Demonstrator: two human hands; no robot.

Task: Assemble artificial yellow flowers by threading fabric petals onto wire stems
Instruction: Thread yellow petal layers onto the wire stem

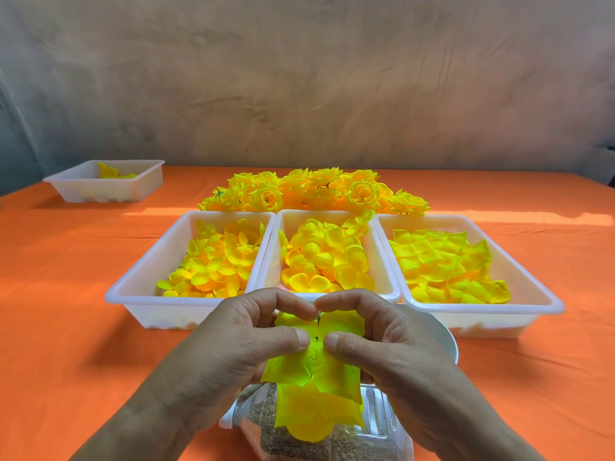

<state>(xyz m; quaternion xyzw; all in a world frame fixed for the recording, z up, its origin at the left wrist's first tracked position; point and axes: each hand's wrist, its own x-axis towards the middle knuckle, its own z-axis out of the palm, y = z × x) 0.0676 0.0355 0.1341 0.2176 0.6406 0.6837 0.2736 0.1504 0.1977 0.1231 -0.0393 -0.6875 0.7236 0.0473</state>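
Note:
My left hand (243, 341) and my right hand (382, 341) meet at the front centre, both pinching a stack of yellow fabric petals (312, 377). Thumbs and forefingers press around a small dark stem tip (316, 337) poking through the petals' centre hole. More petal layers hang below my fingers. Three white trays sit side by side beyond my hands: the left tray (133, 287) and the middle tray (382, 257) hold rounded petals, the right tray (532, 287) holds pointed ones. A pile of finished yellow flowers (312, 191) lies behind the trays.
A clear plastic container of brown grains (319, 437) stands under my hands at the front edge. A white bowl (442, 337) peeks out behind my right hand. A fourth white tray (100, 191) with few petals sits far left on the orange tablecloth (66, 327).

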